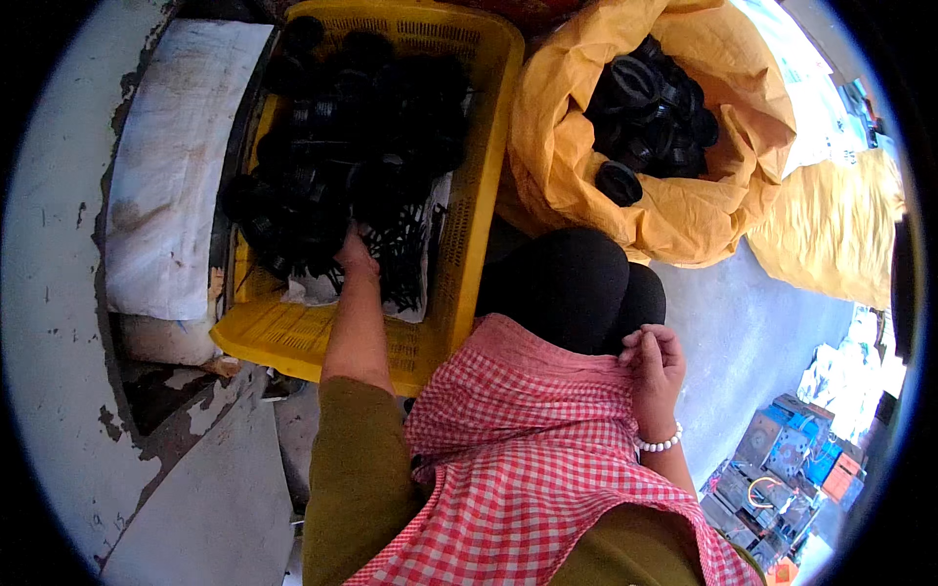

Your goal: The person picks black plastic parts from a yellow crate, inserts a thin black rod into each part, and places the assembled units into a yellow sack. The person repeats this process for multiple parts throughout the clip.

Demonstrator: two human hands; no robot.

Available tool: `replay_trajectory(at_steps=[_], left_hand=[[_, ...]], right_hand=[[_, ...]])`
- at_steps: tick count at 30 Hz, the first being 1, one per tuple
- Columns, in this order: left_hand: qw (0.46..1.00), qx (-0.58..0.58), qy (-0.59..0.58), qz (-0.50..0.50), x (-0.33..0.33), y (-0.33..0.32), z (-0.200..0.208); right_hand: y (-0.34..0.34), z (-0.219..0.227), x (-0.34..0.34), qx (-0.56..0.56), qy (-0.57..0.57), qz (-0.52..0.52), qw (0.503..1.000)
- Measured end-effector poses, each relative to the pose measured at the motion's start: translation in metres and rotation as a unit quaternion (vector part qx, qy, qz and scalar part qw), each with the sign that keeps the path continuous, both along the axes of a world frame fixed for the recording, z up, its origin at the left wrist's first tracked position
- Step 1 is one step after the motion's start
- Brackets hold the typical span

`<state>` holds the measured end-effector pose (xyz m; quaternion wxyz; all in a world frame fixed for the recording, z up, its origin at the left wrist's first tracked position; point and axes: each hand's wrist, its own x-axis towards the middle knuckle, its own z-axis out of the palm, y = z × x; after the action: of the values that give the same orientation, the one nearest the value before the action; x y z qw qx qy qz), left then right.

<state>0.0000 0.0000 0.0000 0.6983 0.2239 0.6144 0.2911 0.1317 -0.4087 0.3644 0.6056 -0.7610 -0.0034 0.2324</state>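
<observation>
Black parts (352, 146) crowd the yellow crate (479, 195) beside an orange sack (674, 210).

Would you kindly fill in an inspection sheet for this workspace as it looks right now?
Surface: grey concrete floor, paint flaking at left.
Job's things: yellow plastic crate full of black round parts; yellow sack holding more black parts.
Clutter: white sack beside the crate; cartons at lower right.
Hands: left hand reaching into the crate's parts; right hand at the red checked apron, grip unclear.
Cables: nothing seen.
Surroundings: second yellow sack at right.
</observation>
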Motion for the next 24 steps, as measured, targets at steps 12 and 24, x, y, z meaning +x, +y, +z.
replay_trajectory(at_steps=[12,24], left_hand=[[0.99,0.071,0.077,0.094,0.027,-0.006,0.039],[0.981,-0.046,0.116,0.147,0.049,0.03,0.048]], right_hand=[[0.008,-0.005,-0.003,-0.039,-0.023,0.043,0.998],[0.017,-0.006,-0.006,-0.051,-0.016,0.059,0.997]])
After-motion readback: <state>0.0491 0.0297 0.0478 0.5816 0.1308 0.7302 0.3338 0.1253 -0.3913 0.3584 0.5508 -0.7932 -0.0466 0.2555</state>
